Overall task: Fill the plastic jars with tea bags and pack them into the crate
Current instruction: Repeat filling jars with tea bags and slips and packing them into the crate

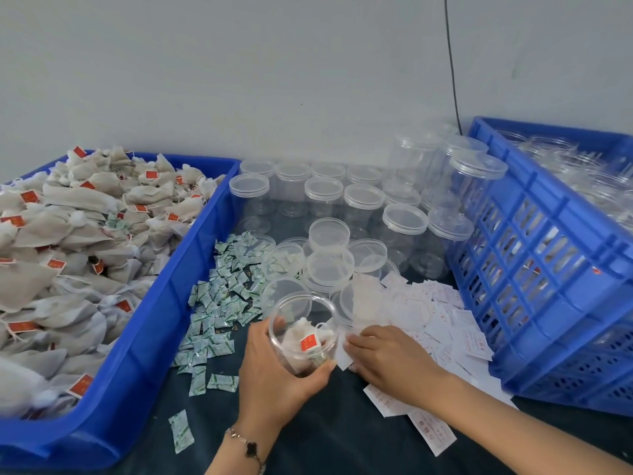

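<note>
My left hand grips an open clear plastic jar, tilted toward me just above the dark table, with tea bags and a red tag inside. Right beside the jar, my right hand pinches a small white paper slip at its mouth. A blue tray on the left is heaped with beige tea bags with red tags. The blue slatted crate on the right holds clear jars.
Lidded empty jars stand in rows at the back by the wall. Loose clear lids lie mid-table. Small green-and-white sachets are scattered left of my hands, white printed slips to the right. A black cable runs down the wall.
</note>
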Demonstrator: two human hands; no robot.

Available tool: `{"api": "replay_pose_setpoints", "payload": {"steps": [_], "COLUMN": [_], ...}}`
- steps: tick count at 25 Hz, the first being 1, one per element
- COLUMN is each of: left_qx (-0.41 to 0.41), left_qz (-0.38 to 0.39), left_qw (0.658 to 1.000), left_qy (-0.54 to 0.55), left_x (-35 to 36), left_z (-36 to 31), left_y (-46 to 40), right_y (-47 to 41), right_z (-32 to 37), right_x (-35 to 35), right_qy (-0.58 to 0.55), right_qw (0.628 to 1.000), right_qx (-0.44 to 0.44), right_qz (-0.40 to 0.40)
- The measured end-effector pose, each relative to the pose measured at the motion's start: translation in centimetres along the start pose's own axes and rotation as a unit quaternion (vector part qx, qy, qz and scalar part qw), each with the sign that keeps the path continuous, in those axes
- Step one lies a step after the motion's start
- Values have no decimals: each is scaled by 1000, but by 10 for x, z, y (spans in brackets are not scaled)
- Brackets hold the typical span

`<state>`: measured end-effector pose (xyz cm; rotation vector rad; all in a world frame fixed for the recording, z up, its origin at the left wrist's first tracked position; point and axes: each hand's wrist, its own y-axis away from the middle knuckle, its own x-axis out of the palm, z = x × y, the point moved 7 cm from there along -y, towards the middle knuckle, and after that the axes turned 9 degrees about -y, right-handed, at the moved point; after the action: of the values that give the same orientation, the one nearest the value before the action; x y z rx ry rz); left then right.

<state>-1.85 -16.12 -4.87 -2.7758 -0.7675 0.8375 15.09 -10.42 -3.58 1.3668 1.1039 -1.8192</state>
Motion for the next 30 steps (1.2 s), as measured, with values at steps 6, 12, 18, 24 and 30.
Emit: {"api": "replay_pose_setpoints", "payload": {"steps": [6,12,18,24,30], "left_qx": [-17,-9,-11,-10,-12], "left_qz": [2,-13,-19,-30,-19], "left_qw": [1000,1000,1000,999,999], "left_qy": [12,3,-4,-19,-30], "left_x": [-9,-7,-7,-8,-7], "left_z": [10,14,16,15,15], "left_y": [3,3,3,4,5], "right_y": [4,-1,-11,-17,-55], "right_z": [-2,15,19,-14,31], "right_x": [1,4,-11,-85,-64], "right_qy": [5,23,16,-492,-459], "right_qw": [999,996,998,739,828], "right_qx": [1,-71,-21,318,293], "right_qz": [-37,-45,-61,-332,-131]}}
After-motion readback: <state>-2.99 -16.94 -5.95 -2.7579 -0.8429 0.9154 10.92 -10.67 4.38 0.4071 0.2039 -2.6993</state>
